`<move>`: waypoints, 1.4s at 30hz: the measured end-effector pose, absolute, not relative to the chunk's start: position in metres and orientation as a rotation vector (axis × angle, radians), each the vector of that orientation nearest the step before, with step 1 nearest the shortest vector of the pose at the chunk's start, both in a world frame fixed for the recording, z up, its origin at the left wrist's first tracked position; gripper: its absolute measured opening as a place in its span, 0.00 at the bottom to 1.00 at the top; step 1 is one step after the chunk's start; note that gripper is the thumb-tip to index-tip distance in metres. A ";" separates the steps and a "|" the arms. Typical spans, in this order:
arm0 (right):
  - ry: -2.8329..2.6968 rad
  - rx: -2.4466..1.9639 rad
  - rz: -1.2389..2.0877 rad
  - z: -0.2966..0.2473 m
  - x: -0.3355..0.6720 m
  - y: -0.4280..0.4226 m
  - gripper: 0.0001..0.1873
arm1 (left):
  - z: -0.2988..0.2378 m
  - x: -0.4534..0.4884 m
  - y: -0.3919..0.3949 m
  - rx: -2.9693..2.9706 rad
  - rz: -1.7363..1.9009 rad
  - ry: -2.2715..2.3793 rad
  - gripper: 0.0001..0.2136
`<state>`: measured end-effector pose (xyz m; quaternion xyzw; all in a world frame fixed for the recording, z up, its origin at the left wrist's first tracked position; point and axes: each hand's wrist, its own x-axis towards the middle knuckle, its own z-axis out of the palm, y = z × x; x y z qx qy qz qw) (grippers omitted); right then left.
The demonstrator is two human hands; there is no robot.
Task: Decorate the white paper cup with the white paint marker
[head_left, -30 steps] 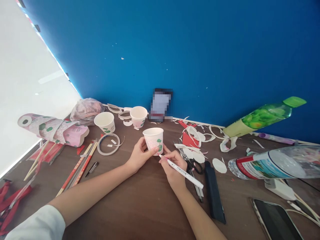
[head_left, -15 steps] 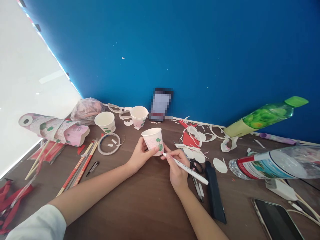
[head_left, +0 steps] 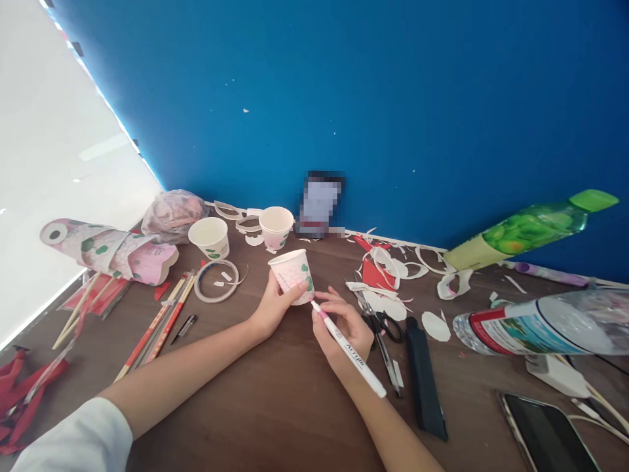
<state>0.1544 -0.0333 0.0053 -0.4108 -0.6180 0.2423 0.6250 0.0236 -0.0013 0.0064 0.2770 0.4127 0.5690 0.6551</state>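
Observation:
A white paper cup (head_left: 291, 274) with pink and green print is tilted above the table, gripped by my left hand (head_left: 276, 307) with the thumb across its front. My right hand (head_left: 346, 331) is closed around a white marker pen (head_left: 356, 359) with a pink collar. The pen's tip is at the cup's lower right edge; whether it touches I cannot tell. Behind the held cup stand two more paper cups, one (head_left: 276, 228) at the middle and one (head_left: 209, 237) further left.
Paper scraps (head_left: 383, 303), scissors (head_left: 390, 326) and a dark pouch (head_left: 425, 380) lie to the right. Two bottles (head_left: 521, 229) and a phone (head_left: 545, 432) are further right. At left are a tape roll (head_left: 216, 280), chopsticks (head_left: 157, 321) and a fish-shaped paper craft (head_left: 105, 252). A blue panel rises behind.
The cup has shifted slightly left and turned in my left hand. The marker has swung steeper, its back end moving down and left, and its pink collar now shows.

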 end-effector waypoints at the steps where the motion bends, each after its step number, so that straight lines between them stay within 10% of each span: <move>1: -1.411 -0.924 0.600 0.006 0.154 -0.033 0.07 | 0.007 0.024 -0.001 0.623 1.290 0.921 0.29; 42: -1.281 -0.989 0.839 0.003 0.157 -0.033 0.05 | 0.003 0.025 -0.002 0.755 1.252 0.920 0.28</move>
